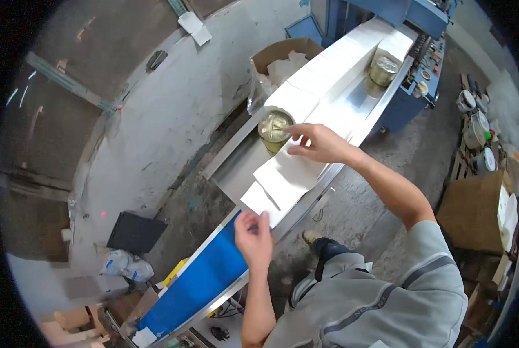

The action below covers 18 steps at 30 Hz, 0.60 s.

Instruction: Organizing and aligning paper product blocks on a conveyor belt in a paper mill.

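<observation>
My right hand (320, 145) reaches over a stack of white paper sheets (288, 177), index finger stretched toward a metal can (275, 132) and thumb apart. Nothing shows in its grip. The can stands upright on the metal tray; its top is pale and crinkled. My left hand (253, 238) hovers over the near end of the sheets, where they meet the blue belt (201, 290). Its fingers are loosely curled, with the thumb apart and no object visible between them. The sheets lie overlapping along the metal trough.
Farther along the trough sits a second can (382, 71), in front of a blue machine (416, 17). An open carton (288, 52) with plastic stands beyond the trough. White tubs (477, 130) and a brown box (471, 211) are at the right. A wall (172, 87) runs along the left.
</observation>
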Motion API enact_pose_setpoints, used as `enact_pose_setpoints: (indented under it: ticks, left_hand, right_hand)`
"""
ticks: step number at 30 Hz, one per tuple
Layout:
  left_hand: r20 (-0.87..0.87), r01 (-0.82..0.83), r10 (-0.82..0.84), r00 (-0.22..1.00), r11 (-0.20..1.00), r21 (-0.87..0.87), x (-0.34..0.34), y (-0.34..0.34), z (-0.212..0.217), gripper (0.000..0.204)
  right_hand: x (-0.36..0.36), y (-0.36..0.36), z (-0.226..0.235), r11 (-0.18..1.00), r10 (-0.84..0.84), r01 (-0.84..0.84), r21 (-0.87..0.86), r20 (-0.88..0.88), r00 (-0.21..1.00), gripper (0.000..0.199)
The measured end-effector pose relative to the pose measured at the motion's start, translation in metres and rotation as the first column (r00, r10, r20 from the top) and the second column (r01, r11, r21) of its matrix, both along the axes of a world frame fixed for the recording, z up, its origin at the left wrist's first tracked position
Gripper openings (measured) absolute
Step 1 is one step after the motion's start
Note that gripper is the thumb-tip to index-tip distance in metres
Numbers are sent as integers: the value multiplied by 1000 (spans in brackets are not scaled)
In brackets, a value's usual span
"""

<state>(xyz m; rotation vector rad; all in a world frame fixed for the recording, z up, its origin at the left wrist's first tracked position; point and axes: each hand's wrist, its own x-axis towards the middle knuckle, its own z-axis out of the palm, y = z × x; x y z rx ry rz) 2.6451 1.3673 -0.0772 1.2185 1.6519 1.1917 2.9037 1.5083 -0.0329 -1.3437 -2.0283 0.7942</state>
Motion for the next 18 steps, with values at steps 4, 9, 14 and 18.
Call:
enact_pose_setpoints:
  ticks: [4, 9, 14, 18]
  left_hand:
    - [255, 220, -156, 954, 945, -244, 2, 39, -3, 60]
    - [367, 367, -244, 898, 875, -316, 7, 63, -12, 35]
    - [313, 475, -397, 863, 848, -236, 5, 66, 19, 24]
    - [319, 662, -591, 741, 721, -203, -20, 87, 47, 22]
  right_hand:
    - [-20, -14, 1, 991, 66, -56, -118, 82, 994, 55]
    - [-24, -18, -17, 985, 12, -17, -171, -32, 999, 59]
    - [-18, -24, -9, 962, 26, -48, 268, 83, 996, 65]
    - [-19, -27, 12, 966, 239, -251, -58, -164, 957, 64]
